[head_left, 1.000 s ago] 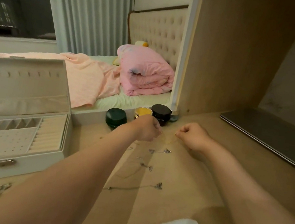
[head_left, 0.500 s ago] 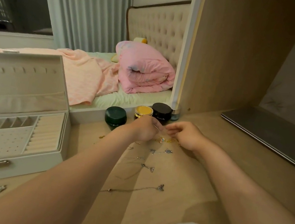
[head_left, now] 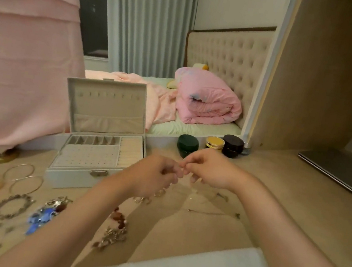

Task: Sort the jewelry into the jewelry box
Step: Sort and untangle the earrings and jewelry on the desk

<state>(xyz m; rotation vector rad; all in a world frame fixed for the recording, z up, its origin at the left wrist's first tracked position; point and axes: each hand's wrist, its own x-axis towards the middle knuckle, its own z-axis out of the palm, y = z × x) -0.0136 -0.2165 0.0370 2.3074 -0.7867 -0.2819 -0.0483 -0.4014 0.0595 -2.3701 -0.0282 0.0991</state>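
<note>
Head view: padded white jewelry box (head_left: 98, 143) open — thin round bangles (head_left: 19, 171) beside it.

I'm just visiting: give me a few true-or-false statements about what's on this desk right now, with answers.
1. The jewelry box is open. True.
2. Three small jars stand behind the hands. True.
3. The bangles lie inside the box. False: they lie on the desk, left of the box.
4. The left hand and right hand are far apart. False: their fingertips meet.
5. The laptop is open. False: it is closed.
</note>
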